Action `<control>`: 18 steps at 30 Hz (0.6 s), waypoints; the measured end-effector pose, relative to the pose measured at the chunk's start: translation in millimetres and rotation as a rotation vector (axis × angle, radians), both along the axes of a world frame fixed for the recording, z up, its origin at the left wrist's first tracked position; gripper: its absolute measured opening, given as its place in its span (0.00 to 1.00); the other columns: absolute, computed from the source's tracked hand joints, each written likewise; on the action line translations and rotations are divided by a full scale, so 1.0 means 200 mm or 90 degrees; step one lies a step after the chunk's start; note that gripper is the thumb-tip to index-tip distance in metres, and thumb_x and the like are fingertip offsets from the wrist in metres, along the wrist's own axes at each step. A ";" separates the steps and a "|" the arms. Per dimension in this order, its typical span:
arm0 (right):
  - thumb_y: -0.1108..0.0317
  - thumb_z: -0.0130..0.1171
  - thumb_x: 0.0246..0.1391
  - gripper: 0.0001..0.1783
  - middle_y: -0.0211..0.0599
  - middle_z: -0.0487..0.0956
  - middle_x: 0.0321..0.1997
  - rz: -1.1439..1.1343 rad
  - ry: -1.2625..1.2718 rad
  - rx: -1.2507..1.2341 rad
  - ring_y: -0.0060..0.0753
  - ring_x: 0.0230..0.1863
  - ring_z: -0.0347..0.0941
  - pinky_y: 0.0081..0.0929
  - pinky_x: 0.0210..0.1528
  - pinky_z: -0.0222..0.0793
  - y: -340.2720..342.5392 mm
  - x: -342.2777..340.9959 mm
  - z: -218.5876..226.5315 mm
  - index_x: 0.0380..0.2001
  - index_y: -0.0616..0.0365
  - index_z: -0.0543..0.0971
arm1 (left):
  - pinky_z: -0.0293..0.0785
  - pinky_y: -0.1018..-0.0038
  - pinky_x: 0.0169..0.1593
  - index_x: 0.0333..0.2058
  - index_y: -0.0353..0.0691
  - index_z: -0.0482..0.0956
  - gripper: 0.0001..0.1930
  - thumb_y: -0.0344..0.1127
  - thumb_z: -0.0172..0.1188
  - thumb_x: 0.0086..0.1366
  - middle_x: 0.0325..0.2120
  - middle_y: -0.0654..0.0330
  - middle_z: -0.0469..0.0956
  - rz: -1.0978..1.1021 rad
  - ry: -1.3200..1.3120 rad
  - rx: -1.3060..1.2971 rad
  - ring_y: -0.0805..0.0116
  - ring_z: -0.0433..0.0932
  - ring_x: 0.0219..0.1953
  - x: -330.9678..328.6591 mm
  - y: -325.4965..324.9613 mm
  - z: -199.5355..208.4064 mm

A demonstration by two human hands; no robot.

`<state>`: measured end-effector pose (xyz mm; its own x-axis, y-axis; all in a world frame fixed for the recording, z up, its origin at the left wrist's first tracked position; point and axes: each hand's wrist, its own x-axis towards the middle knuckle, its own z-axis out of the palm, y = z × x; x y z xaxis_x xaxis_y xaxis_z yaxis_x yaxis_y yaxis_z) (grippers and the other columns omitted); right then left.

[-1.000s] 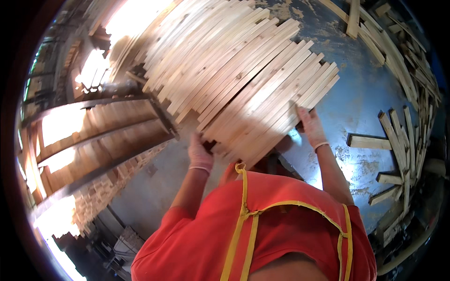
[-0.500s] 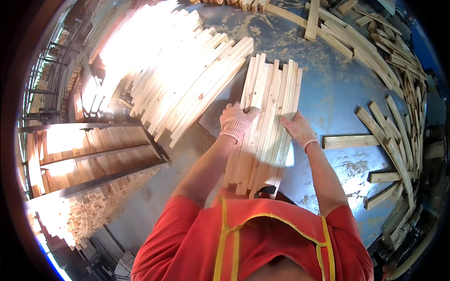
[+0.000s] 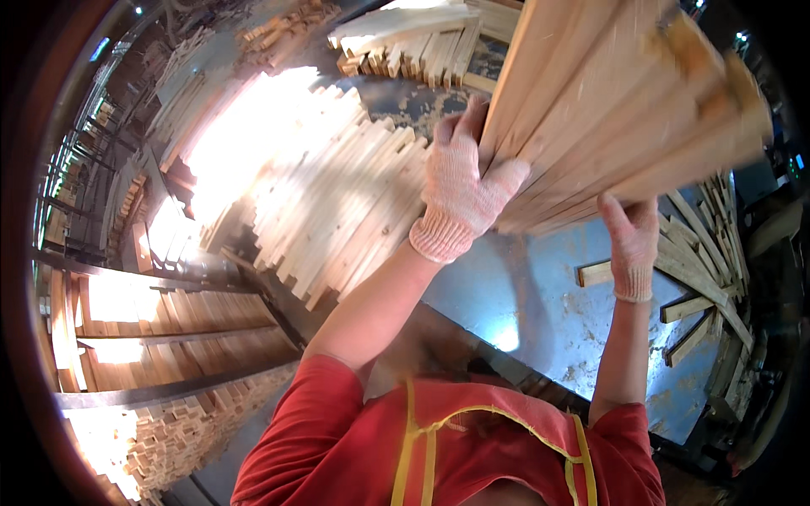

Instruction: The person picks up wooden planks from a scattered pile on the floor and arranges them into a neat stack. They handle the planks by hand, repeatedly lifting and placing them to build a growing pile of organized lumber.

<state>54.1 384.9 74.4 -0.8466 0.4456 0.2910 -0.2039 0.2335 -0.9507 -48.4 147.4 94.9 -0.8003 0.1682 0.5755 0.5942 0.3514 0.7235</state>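
Note:
A bundle of wooden strips [image 3: 591, 110] is raised and tilted above the metal table, its right end smeared by motion. On its left side my left hand [image 3: 468, 181], in a pale knitted glove, is closed with the thumb across the near face. My right hand [image 3: 631, 240], gloved alike, grips the bundle's lower edge; the fingers behind the wood are hidden. Left of my left hand lies a wide row of pale wooden strips [image 3: 337, 202], brightly sunlit at its far end.
The blue-grey metal table [image 3: 540, 295] carries scattered strips [image 3: 696, 278] on the right. More strips [image 3: 413, 46] are stacked at the far side. To the left stands a rack of boards [image 3: 177, 325] with a dark frame, above stacked wood ends [image 3: 194, 430].
The bundle has come up off the table and swung toward the right, tilting. Both hands have moved with it, the right one farther right.

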 end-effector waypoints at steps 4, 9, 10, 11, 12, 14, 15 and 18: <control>0.62 0.65 0.67 0.33 0.37 0.78 0.65 0.046 -0.054 -0.169 0.28 0.63 0.72 0.32 0.70 0.66 -0.02 0.08 -0.65 0.70 0.61 0.69 | 0.80 0.55 0.56 0.73 0.41 0.63 0.42 0.44 0.68 0.63 0.57 0.47 0.76 0.010 0.181 -0.298 0.46 0.80 0.53 -0.06 -0.26 -0.66; 0.57 0.61 0.66 0.38 0.55 0.76 0.65 0.153 -0.296 0.265 0.52 0.61 0.78 0.44 0.63 0.75 -0.48 0.27 -1.05 0.71 0.69 0.64 | 0.73 0.62 0.61 0.71 0.41 0.66 0.32 0.37 0.57 0.69 0.62 0.52 0.74 -0.103 0.161 -0.900 0.55 0.75 0.61 0.01 -0.84 -1.09; 0.58 0.61 0.65 0.39 0.60 0.76 0.63 0.163 -0.392 0.403 0.58 0.60 0.78 0.47 0.61 0.77 -0.61 0.32 -1.06 0.71 0.71 0.64 | 0.72 0.64 0.62 0.71 0.40 0.66 0.31 0.36 0.55 0.70 0.63 0.53 0.74 -0.118 0.177 -0.982 0.56 0.74 0.62 0.01 -0.89 -1.11; 0.61 0.60 0.63 0.36 0.65 0.76 0.60 0.136 -0.511 0.539 0.63 0.57 0.79 0.49 0.59 0.78 -0.68 0.31 -1.04 0.69 0.72 0.66 | 0.71 0.65 0.63 0.71 0.40 0.67 0.29 0.35 0.52 0.71 0.64 0.54 0.73 -0.126 0.181 -1.028 0.58 0.73 0.64 0.00 -0.93 -1.10; 0.66 0.59 0.60 0.32 0.69 0.78 0.54 0.101 -0.498 0.624 0.67 0.53 0.80 0.51 0.56 0.79 -0.69 0.30 -1.16 0.64 0.74 0.69 | 0.69 0.67 0.64 0.70 0.40 0.67 0.28 0.33 0.50 0.72 0.64 0.55 0.73 -0.138 0.185 -1.047 0.60 0.72 0.65 0.00 -0.92 -1.07; 0.68 0.56 0.59 0.30 0.66 0.80 0.52 0.163 -0.524 0.635 0.67 0.52 0.80 0.52 0.55 0.79 -0.71 0.27 -1.10 0.63 0.72 0.71 | 0.65 0.65 0.67 0.69 0.41 0.70 0.27 0.35 0.49 0.73 0.65 0.55 0.72 -0.160 0.100 -0.982 0.60 0.69 0.68 0.01 -0.97 -0.98; 0.69 0.55 0.59 0.29 0.64 0.81 0.50 0.198 -0.540 0.639 0.67 0.51 0.80 0.52 0.54 0.79 -0.72 0.25 -1.08 0.62 0.71 0.71 | 0.63 0.64 0.69 0.69 0.41 0.71 0.27 0.35 0.49 0.73 0.66 0.55 0.72 -0.171 0.054 -0.950 0.60 0.67 0.69 0.02 -1.00 -0.97; 0.68 0.57 0.58 0.30 0.60 0.84 0.52 0.176 -0.533 0.298 0.63 0.51 0.82 0.44 0.56 0.78 -0.66 0.25 -1.06 0.63 0.68 0.73 | 0.67 0.57 0.69 0.68 0.42 0.72 0.27 0.37 0.55 0.70 0.66 0.51 0.73 0.005 -0.081 -0.636 0.49 0.70 0.68 0.14 -1.22 -1.00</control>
